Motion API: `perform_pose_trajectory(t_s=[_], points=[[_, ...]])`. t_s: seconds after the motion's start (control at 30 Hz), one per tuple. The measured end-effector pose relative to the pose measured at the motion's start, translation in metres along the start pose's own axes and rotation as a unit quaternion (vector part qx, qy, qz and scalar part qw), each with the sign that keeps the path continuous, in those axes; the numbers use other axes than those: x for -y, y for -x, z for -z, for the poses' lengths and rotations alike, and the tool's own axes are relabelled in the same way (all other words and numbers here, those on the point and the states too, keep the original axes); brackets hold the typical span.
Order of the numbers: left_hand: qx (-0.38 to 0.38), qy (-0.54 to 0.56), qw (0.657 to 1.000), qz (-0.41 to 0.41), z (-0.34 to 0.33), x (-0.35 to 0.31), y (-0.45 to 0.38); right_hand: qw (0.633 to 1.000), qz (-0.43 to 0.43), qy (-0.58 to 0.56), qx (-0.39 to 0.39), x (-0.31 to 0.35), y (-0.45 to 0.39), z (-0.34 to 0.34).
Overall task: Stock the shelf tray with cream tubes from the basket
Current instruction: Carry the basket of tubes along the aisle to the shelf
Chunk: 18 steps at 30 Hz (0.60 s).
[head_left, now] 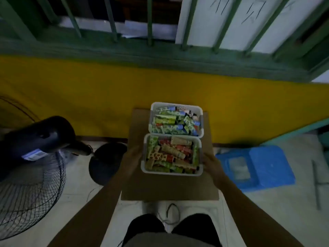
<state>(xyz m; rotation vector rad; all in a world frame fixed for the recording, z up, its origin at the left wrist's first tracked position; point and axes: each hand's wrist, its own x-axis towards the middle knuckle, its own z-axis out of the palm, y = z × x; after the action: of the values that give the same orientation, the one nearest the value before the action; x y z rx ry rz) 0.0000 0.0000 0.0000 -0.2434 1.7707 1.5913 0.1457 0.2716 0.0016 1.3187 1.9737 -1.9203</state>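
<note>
I have the near white container (172, 172) between both hands: my left hand (133, 155) lies against its left wall and my right hand (209, 162) against its right wall. The frame is dim and blurred, so I cannot tell whether my fingers curl round the rim or only press flat on the sides. It sits on a brown cardboard sheet (169, 188), its far edge touching the second white container (201, 122) behind it. Both are heaped with cream tubes (175, 152); I cannot say for sure which is the basket and which the shelf tray.

The tubes in the near one lie crosswise and loose, close to the rim, so a tilt or a jerk would likely spill some onto the cardboard or the floor. If I push forward, I judge it would shove the far container toward the yellow wall (89, 97). The cardboard looks thin and may slide or sag under uneven pressure. The fan (32, 189) stands near my left elbow, where I could knock it.
</note>
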Motion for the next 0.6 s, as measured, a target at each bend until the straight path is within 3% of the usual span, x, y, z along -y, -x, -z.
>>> perform_pose_trajectory(t_s=[0.03, 0.2, 0.43, 0.6], points=[[0.028, 0.048, 0.998, 0.002, -0.002, 0.0, -0.004, 1.0, -0.017, -0.007, -0.017, 0.001, -0.003, -0.003], [0.033, -0.007, 0.999, -0.034, -0.005, -0.009, -0.009, 1.0, -0.027, 0.005, -0.003, 0.008, -0.009, -0.005], [0.069, 0.007, 0.997, -0.018, 0.001, -0.006, -0.013, 0.999, -0.043, -0.009, 0.001, 0.018, -0.009, -0.004], [0.07, -0.008, 0.998, 0.003, 0.005, -0.006, -0.013, 0.996, -0.07, -0.001, 0.059, 0.021, -0.002, 0.0]])
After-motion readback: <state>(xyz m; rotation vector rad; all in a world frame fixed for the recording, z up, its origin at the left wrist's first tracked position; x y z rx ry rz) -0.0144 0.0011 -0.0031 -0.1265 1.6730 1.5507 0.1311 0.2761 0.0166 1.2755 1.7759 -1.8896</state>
